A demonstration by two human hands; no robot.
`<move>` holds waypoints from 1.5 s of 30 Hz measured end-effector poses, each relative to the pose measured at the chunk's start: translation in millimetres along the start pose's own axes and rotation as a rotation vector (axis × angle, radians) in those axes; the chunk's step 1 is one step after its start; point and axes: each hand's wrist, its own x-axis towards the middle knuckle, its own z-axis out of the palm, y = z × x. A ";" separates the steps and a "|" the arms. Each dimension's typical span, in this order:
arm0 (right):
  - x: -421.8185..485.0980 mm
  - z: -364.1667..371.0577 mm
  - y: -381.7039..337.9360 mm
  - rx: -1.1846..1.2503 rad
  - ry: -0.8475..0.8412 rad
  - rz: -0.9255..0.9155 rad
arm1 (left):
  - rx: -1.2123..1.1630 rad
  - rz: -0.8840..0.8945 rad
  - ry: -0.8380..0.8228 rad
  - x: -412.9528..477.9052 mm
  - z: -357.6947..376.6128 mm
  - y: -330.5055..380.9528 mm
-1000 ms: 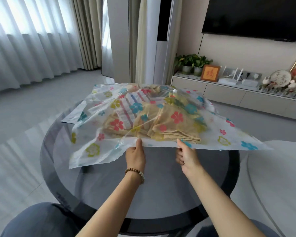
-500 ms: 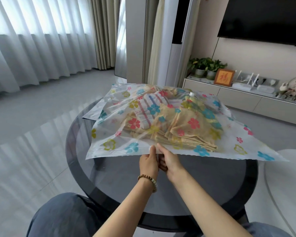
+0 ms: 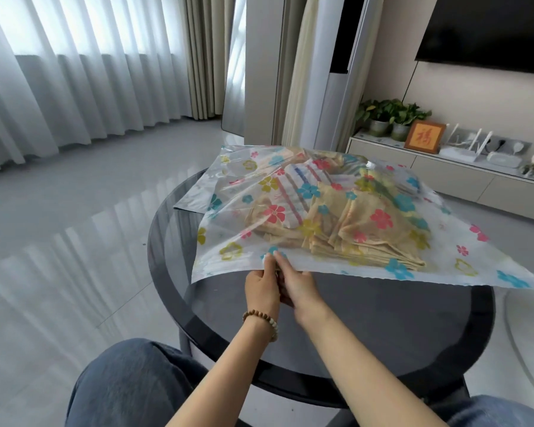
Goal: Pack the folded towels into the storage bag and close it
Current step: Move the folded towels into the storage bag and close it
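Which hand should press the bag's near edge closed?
Right, likely. Both pinch the near edge of the storage bag near its left end; the right hand faces the long stretch running right, while the left hand anchors.

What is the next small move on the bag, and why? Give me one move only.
Probably slide the right hand rightward along the near edge of the bag, pinching as it goes, while the left hand holds. The towels are inside, both hands pinch that edge side by side near its left end, and most of it stretches right, its seal unclear.
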 end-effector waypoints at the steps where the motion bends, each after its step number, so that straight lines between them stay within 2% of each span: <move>1: -0.2 6.5 0.3 0.009 -0.002 -0.023 | 0.028 0.021 -0.002 2.3 -4.0 1.1; 6: 2.6 8.3 -2.2 0.046 0.015 -0.094 | 0.068 0.048 0.026 11.6 -21.7 7.6; 13: -2.6 24.7 12.5 0.185 0.132 -0.076 | -0.087 -0.016 0.155 25.4 -58.2 13.2; 18: -12.9 73.5 12.1 0.086 -0.080 -0.081 | -0.038 0.038 0.111 25.0 -63.9 13.7; 21: -9.6 81.4 7.9 0.109 -0.080 -0.121 | -0.046 0.038 0.122 34.0 -79.6 23.6; 24: -7.3 77.7 6.3 0.115 -0.078 -0.151 | -0.087 0.012 0.213 44.9 -102.0 30.3; 26: -6.5 75.4 9.6 0.096 -0.072 -0.164 | -0.044 0.070 0.213 47.3 -113.5 30.1; 28: -7.2 74.8 13.1 0.085 -0.060 -0.147 | -0.013 0.112 0.190 46.3 -118.8 28.7; 32: -8.3 81.5 17.9 0.116 -0.045 -0.071 | 0.002 0.088 0.181 50.1 -122.5 26.2; 35: -10.8 86.5 15.3 0.102 -0.124 0.003 | 0.022 0.105 0.218 56.2 -127.3 32.0; 38: -17.7 77.9 8.8 0.068 -0.314 0.109 | 0.074 0.126 0.310 66.8 -143.2 43.3; 41: -25.1 48.6 0.5 -0.075 -0.461 0.143 | 0.128 0.098 0.306 71.7 -157.6 49.5; 43: -33.3 26.6 -5.3 -0.166 -0.479 0.121 | 0.238 0.115 0.386 71.1 -161.2 48.4; 45: -44.6 8.3 -24.6 -0.234 -0.436 0.020 | 0.285 0.191 0.496 63.1 -152.8 52.3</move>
